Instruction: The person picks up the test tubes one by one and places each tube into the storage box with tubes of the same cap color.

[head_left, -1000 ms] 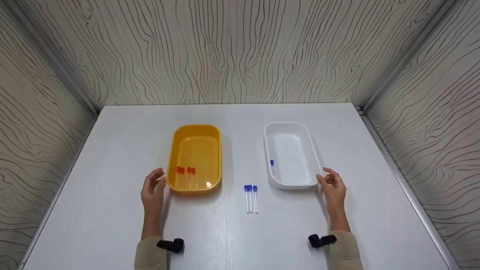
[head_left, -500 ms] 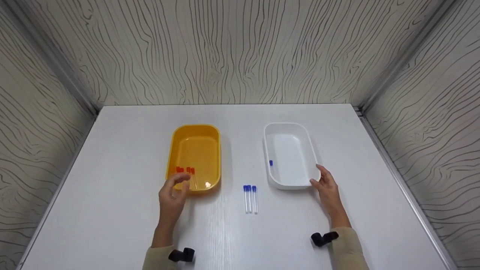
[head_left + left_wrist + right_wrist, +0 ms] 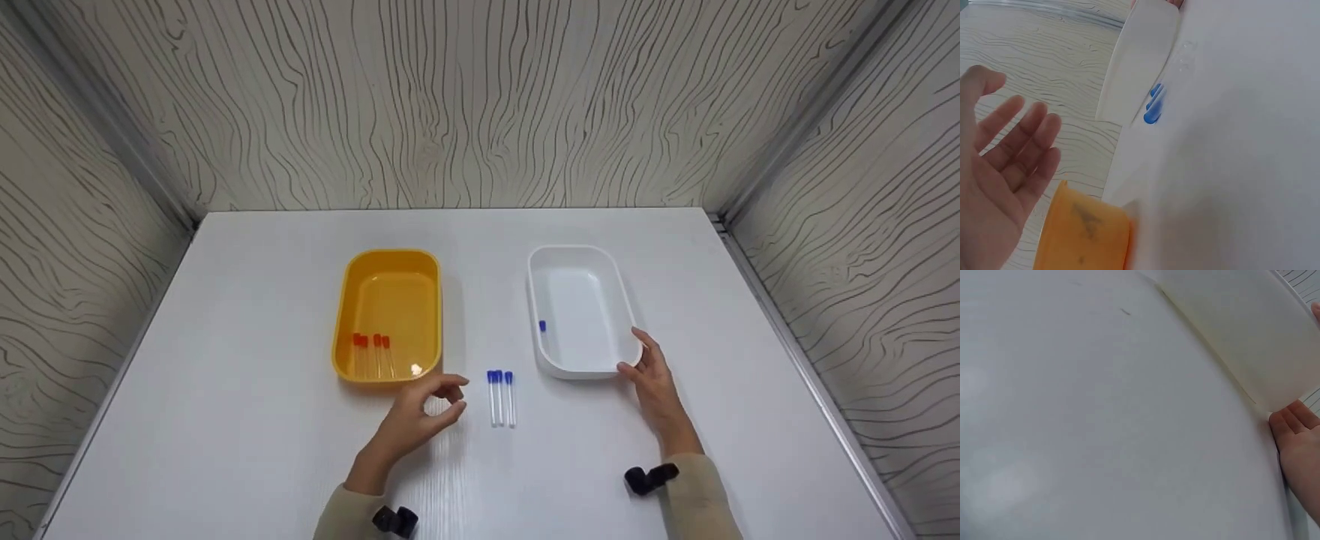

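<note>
My left hand (image 3: 420,412) hovers over the table just left of three clear tubes with blue caps (image 3: 511,397), its thumb and fingers apart and holding nothing. In the left wrist view the blue caps (image 3: 1153,113) show beyond the fingers, beside the white tray (image 3: 1143,50). At the near right corner of that white tray (image 3: 581,373), my right hand (image 3: 656,390) grips with thumb at the near rim and fingers along the right side. The right wrist view has the fingertips (image 3: 1280,424) against the tray's lower corner. Inside the tray lies a blue-capped tube (image 3: 542,325).
A yellow-orange tray (image 3: 386,380) stands to the left, behind my left hand, with several red-capped tubes (image 3: 378,358) in its near part. Both trays rest on a white table (image 3: 247,315) walled at the back and sides by wood-grain panels (image 3: 450,105).
My left hand has swept right, from beside the yellow-orange tray past its near end toward the blue-capped tubes. My right hand has closed in on the white tray's corner. The tubes stay put.
</note>
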The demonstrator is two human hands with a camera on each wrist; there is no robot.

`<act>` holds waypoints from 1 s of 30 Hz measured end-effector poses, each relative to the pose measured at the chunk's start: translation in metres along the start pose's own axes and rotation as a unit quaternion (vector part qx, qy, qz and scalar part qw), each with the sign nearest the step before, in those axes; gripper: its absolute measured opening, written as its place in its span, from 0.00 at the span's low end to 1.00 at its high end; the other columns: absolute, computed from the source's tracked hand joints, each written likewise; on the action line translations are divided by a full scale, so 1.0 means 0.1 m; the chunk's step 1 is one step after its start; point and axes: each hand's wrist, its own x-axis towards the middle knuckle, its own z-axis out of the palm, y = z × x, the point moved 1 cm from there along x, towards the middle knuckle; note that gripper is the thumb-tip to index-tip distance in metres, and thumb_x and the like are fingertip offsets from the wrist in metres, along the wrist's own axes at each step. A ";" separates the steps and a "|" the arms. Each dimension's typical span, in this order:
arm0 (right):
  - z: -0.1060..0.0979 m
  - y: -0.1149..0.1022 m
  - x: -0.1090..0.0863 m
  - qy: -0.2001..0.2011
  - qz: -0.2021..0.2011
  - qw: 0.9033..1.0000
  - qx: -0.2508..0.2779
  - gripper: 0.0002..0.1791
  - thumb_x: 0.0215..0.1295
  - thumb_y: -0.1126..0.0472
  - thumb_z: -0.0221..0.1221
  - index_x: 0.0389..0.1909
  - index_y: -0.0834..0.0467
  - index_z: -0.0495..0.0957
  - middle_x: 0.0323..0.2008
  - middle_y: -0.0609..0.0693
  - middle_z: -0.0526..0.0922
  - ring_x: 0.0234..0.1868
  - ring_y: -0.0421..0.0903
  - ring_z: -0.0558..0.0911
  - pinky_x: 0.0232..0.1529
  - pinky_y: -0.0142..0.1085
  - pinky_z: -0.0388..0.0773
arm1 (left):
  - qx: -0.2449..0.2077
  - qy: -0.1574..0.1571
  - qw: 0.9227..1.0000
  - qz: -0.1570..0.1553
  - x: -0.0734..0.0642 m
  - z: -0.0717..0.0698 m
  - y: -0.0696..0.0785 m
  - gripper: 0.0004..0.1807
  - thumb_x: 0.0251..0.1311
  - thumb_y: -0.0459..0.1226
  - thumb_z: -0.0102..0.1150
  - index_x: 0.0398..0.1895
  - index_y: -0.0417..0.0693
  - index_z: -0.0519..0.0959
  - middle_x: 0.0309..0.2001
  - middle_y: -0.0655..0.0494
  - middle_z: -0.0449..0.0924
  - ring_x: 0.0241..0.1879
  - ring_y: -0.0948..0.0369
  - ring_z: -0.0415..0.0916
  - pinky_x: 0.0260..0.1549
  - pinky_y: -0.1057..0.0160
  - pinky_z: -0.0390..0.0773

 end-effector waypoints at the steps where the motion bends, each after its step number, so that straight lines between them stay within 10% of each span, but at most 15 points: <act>1: -0.01 0.00 0.01 -0.004 0.003 1.000 0.001 0.43 0.65 0.72 0.53 0.75 0.55 0.42 0.78 0.58 0.41 0.76 0.55 0.50 0.57 0.16 0.70 | 0.002 -0.020 1.000 -0.011 0.02 0.03 0.00 0.16 0.60 0.39 0.63 0.51 0.49 0.79 0.38 0.50 0.83 0.38 0.60 0.79 0.47 0.57 0.83; 13: -0.05 0.00 0.02 -0.028 0.021 0.999 -0.021 0.45 0.66 0.69 0.54 0.76 0.49 0.38 0.78 0.58 0.38 0.76 0.56 0.49 0.57 0.16 0.70 | 0.059 -0.139 0.984 -0.090 0.20 0.29 -0.22 0.32 0.51 0.46 0.71 0.59 0.45 0.74 0.40 0.49 0.81 0.37 0.60 0.76 0.39 0.71 0.78; 30: -0.03 -0.02 0.00 -0.020 0.019 1.000 -0.008 0.44 0.66 0.72 0.52 0.75 0.48 0.41 0.78 0.59 0.39 0.76 0.56 0.48 0.57 0.14 0.68 | 0.144 -0.173 0.961 -0.162 0.40 0.44 -0.29 0.54 0.34 0.50 0.80 0.70 0.54 0.64 0.34 0.58 0.75 0.33 0.66 0.67 0.36 0.69 0.71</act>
